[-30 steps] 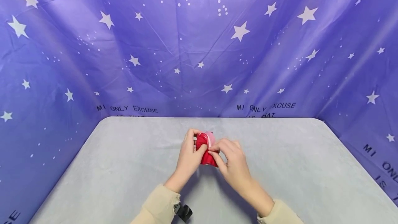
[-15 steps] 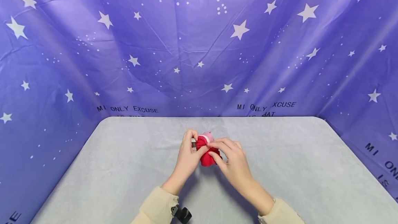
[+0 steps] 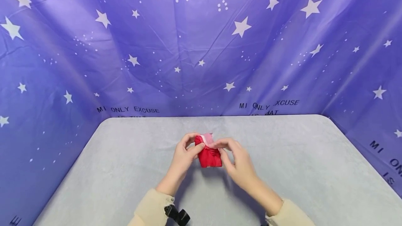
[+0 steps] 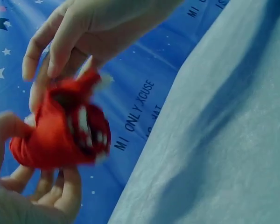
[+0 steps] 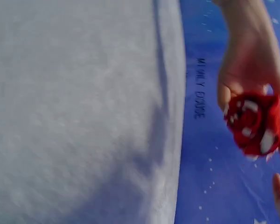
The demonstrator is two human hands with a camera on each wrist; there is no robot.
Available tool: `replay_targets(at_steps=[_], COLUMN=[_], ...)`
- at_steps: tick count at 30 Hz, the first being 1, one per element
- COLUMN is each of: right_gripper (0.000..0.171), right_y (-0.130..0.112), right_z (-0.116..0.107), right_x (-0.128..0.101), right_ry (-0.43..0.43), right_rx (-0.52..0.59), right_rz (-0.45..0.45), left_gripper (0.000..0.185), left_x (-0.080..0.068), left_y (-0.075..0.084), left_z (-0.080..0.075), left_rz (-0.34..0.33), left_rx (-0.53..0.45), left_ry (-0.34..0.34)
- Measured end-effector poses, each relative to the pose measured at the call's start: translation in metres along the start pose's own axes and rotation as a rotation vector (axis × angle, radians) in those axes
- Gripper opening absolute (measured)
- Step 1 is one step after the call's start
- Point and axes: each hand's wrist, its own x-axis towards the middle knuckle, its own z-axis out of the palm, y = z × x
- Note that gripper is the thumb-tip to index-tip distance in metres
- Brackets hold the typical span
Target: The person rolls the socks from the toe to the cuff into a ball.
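Note:
A small red fabric piece [image 3: 210, 158] with a white band and a pink top [image 3: 208, 137] is held above the table in the head view. My left hand [image 3: 183, 154] pinches its upper left side, thumb in front and fingers behind. At its right edge my right hand [image 3: 237, 159] has the index finger and thumb on the fabric. In the left wrist view the red fabric [image 4: 51, 135] is blurred and its open end shows white bits inside. The right wrist view shows folds and white patches on the red fabric [image 5: 252, 123]; its exact kind is unclear.
A grey cloth-covered table [image 3: 125, 170] lies under both hands. Purple curtains [image 3: 157, 44] with white stars and lettering surround its back and sides. A black strapped device [image 3: 177, 215] sits by the left sleeve [image 3: 150, 206].
The fabric has spread flatter, with more of its red front showing. My left hand has shifted slightly left, and the right thumb has moved to the fabric's right edge.

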Motion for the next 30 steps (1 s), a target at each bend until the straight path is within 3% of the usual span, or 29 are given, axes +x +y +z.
replay_targets(at_steps=[4,8,12,19,23,26,30], right_gripper=[0.031,0.022,0.011,0.018,0.018,0.018,0.017], right_y=[0.006,0.013,0.014,0.006,0.006,0.011,0.014], right_z=[-0.010,-0.016,-0.018,-0.011,-0.003,-0.002,-0.005], right_x=[0.007,0.010,0.010,0.003,-0.001,-0.001,0.000], right_ry=[-0.087,-0.210,-0.274,-0.185,-0.123,-0.073,-0.036], right_rx=[0.149,0.203,0.205,0.127,-0.013,-0.083,-0.035], right_rz=[0.068,0.081,0.077,-0.022,0.005,0.063,0.190], left_gripper=[0.036,0.033,0.025,0.014,0.016,0.024,0.049], left_x=[0.003,0.004,0.005,0.011,0.011,0.008,0.005], left_y=[0.005,0.010,0.009,-0.001,-0.004,0.000,0.005], left_z=[-0.005,-0.007,-0.006,0.004,0.010,0.009,-0.001], left_rz=[0.021,0.013,-0.005,0.012,0.006,-0.001,-0.003], left_rx=[0.011,-0.004,-0.009,-0.032,-0.060,-0.051,-0.012], left_ry=[-0.064,-0.087,-0.068,0.095,0.135,0.065,-0.156])
